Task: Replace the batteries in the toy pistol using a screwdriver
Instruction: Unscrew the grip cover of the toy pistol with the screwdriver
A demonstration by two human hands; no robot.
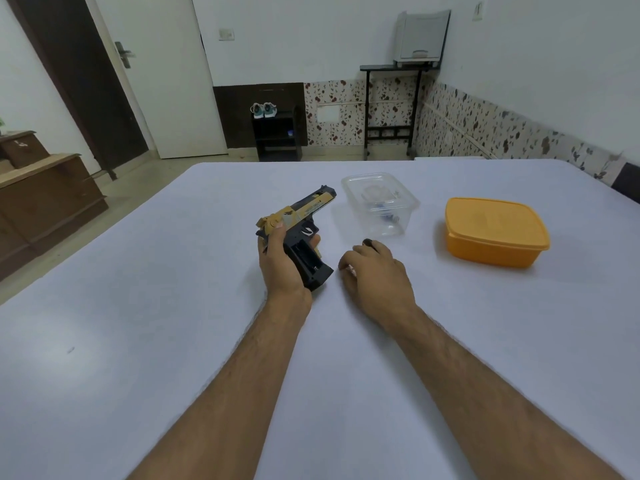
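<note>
On the far left a brown cupboard (45, 192) is cut off by the edge, and behind it stands a dark door (83, 81). My left hand (282, 263) wraps around the handle of the toy pistol (299, 230), so part of the handle is hidden under my fingers. The pistol sits near the middle of the white table (138, 306). Its long side runs from near me up and to the right, with the barrel pointing away from me. The battery slot in the handle is open and looks dark inside. Just to the right, my right hand (375, 275) rests palm down with curled fingers, and something small and dark peeks out at my fingertips; I cannot tell what it is or whether I am holding it. Past that hand is a clear box (379, 202) with small blurry things inside. Farther right is an orange box (495, 232) with its lid on.
</note>
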